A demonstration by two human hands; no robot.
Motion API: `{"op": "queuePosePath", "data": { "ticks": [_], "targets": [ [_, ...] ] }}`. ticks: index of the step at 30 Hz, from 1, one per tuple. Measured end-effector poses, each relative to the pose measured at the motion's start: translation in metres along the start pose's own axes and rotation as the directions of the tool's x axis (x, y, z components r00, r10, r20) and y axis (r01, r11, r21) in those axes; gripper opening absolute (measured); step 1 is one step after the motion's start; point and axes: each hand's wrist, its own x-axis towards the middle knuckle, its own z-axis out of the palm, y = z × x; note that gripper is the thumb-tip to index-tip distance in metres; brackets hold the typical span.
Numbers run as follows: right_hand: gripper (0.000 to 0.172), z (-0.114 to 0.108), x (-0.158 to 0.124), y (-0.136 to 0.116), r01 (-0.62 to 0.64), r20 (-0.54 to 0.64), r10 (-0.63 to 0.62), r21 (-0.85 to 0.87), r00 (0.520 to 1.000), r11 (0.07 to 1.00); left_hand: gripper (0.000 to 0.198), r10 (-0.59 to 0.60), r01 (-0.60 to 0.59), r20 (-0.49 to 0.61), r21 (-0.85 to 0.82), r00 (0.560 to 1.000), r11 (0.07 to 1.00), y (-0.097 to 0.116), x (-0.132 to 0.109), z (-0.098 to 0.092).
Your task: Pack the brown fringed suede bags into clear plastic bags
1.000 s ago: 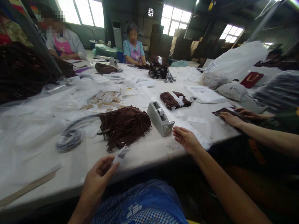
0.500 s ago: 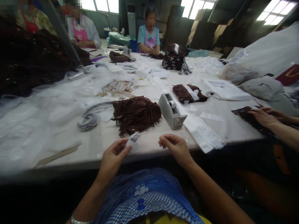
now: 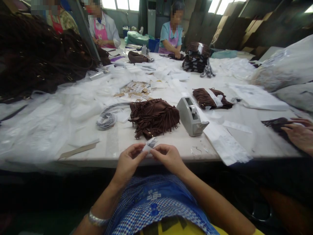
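A small piece of white tissue paper (image 3: pixel 147 148), wrapped about something greyish at its top, is held over the table's front edge. My left hand (image 3: pixel 130 160) pinches it from the left, and my right hand (image 3: pixel 168 157) grips its right side with thumb and fingers. What lies inside the paper is mostly hidden. Just beyond my hands rests a brown fringed bag (image 3: pixel 155 118), its wrapped strap (image 3: pixel 106 120) coiled to the left. A grey tape dispenser (image 3: pixel 190 117) stands right of the bag.
Another fringed bag (image 3: pixel 212 98) with a white band lies behind the dispenser. White paper strips (image 3: pixel 227 143) overhang the front edge at right. Plastic bags (image 3: pixel 49 130) cover the left side. A co-worker's hand (image 3: pixel 299 133) works at far right; several people sit opposite.
My right hand has moved left from beside the dispenser and now grips the paper with my left. The camera view has shifted slightly, so the table things appear further right.
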Motion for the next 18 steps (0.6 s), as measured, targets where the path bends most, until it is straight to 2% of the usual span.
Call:
{"op": "queuePosePath", "data": {
  "ticks": [5,7,10,13,15,18],
  "targets": [
    [0.017,-0.003,0.000,0.005,0.065,0.107,-0.064,-0.005,0.992,0.998,0.037,-0.053,0.056,0.042,-0.087,0.998,0.995,0.007,0.000,-0.003],
    [0.015,-0.002,-0.001,0.006,0.090,0.112,-0.089,-0.007,0.990,0.996,0.036,-0.067,0.072,0.053,-0.101,0.996,0.992,0.009,-0.001,-0.003],
    [0.016,0.003,-0.003,0.006,0.129,0.060,-0.127,-0.030,0.990,0.991,0.035,-0.079,0.086,0.065,-0.124,0.995,0.989,0.012,-0.002,-0.001],
    [0.016,0.012,-0.004,0.005,0.137,-0.050,-0.138,-0.017,0.989,0.990,0.036,-0.095,0.105,0.073,-0.157,0.993,0.982,0.013,-0.003,0.002],
    [0.015,0.018,-0.003,0.005,0.108,-0.112,-0.102,0.046,0.988,0.993,0.037,-0.103,0.114,0.068,-0.171,0.992,0.979,0.013,-0.004,0.003],
    [0.016,0.024,-0.002,0.007,0.035,-0.105,-0.016,0.176,0.994,0.984,0.038,-0.113,0.120,0.052,-0.164,0.992,0.979,0.012,-0.004,0.003]
  ]
}}
